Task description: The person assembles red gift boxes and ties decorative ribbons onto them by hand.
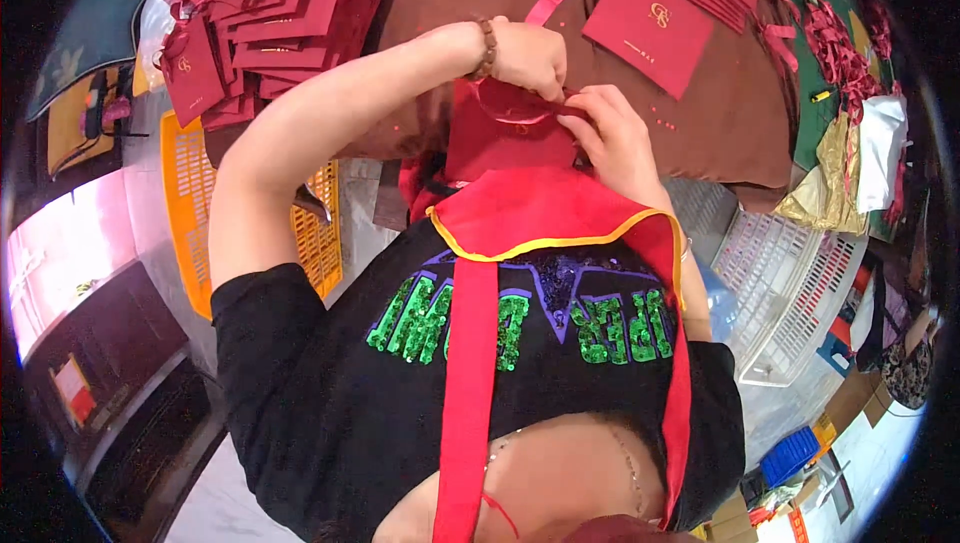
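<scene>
A dark red card or flat paper bag [490, 150] with gold print lies at the near edge of the brown cloth, partly under my hands and arms. My left hand [527, 58], with a brown bead bracelet at its wrist, is closed on a red ribbon [505, 115] that loops above the card. Close beside it on the right, my right hand [615, 131] pinches the same ribbon between thumb and fingers. A pink-red ribbon end [550, 3] sticks up behind my left hand. My fingers hide where the ribbon meets the card.
Stacked red cards [290, 28] with ribbons lie at the left, another red card [648, 28] at the right. A bundle of red ribbons [840, 53] hangs at the far right. The brown cloth [700, 148] bears small red dots. Below stand an orange crate [185, 213] and a white crate [790, 273].
</scene>
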`<state>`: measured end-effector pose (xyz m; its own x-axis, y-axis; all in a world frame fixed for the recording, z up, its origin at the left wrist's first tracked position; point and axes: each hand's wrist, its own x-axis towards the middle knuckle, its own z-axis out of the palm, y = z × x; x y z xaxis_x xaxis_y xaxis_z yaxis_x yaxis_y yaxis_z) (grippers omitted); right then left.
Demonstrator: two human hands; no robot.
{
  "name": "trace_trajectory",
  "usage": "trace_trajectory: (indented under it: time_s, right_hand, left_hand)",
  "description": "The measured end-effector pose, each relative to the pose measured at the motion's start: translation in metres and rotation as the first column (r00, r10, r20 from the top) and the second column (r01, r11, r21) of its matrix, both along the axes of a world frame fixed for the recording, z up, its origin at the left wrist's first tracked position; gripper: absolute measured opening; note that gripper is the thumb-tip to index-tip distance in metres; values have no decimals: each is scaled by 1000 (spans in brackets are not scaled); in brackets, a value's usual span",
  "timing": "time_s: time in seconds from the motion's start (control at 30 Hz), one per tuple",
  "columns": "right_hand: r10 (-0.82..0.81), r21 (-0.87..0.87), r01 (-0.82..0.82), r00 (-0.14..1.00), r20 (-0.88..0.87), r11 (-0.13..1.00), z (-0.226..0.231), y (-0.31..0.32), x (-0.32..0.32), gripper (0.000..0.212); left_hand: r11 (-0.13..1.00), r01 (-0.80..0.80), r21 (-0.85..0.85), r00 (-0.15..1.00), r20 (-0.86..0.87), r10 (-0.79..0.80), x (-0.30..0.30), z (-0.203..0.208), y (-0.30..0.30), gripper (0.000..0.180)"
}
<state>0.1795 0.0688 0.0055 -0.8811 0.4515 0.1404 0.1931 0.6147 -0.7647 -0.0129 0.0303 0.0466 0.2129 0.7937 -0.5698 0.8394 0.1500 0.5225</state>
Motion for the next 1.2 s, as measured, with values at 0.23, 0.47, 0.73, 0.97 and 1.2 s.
trace_trajectory:
  time_s: [0.23,0.47,0.73,0.97,1.2]
  right_hand:
    - [-16,-30,15,1000,-24,999,-2,8,-2,17]
    - [21,-183,-20,1000,4,983,-11,20,-3,18]
    - [82,-196,-82,997,-10,977,-15,23,-4,18]
    - [46,-181,-33,997,69,983,-19,25,-7,21]
    - [51,-190,-31,994,101,981,-19,27,-8,21]
  left_hand:
    - [993,-121,8,932,344,111,-7,-32,1,27]
    - [865,-492,93,863,186,471,16,-26,-11,21]
    - [650,-609,454,792,304,529,-12,-39,30,25]
    - [777,-318,542,826,-243,508,-23,-65,37,53]
    - [768,-257,587,872,-201,446,-6,-68,38,33]
